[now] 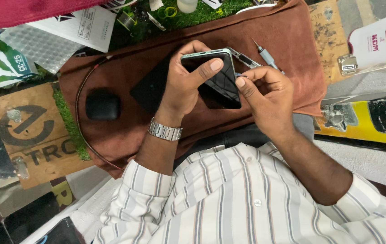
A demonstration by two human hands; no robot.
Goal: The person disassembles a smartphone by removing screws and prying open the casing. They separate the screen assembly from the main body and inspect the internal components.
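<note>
Phone (218, 81) gripped by left hand (185, 86); right hand (265, 92) fingers (242, 82) pinched at edge.

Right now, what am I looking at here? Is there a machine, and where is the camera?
No machine: a person works with bare hands, filmed by one camera worn on their head, looking down. The left hand, with a metal watch on its wrist, holds a dark smartphone. The right hand pinches something small at the phone's edge; I cannot tell what. Below lies a brown cloth with a small black case, a braided cable and a screwdriver.
</note>
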